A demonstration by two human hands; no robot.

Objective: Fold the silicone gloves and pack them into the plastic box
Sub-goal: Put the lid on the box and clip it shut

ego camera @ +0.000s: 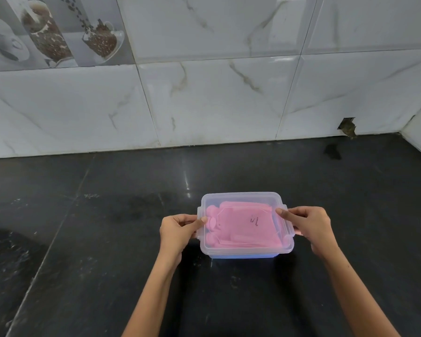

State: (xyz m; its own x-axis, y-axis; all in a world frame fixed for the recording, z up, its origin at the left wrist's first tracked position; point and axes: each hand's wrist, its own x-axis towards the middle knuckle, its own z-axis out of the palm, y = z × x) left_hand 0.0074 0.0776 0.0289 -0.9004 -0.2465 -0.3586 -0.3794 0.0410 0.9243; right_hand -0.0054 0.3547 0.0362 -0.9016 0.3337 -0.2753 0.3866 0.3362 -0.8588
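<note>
On the black counter, the left hand and right hand pinch the clear lid over the pink silicone gloves in the plastic box; uneven pressing could leave one side clip unlatched.

Dark pen scribble on box lid, over pink gloves; illegible, maybe "11".

The plastic box is the only thing standing on the black counter, so bare counter lies open to its left, to its right and in front of it. Behind the box more bare counter runs back to the tiled wall, which closes that side (it also turns a corner far right of the box). The left hand and right hand block the box's two short ends, and its lid covers the top.
</note>
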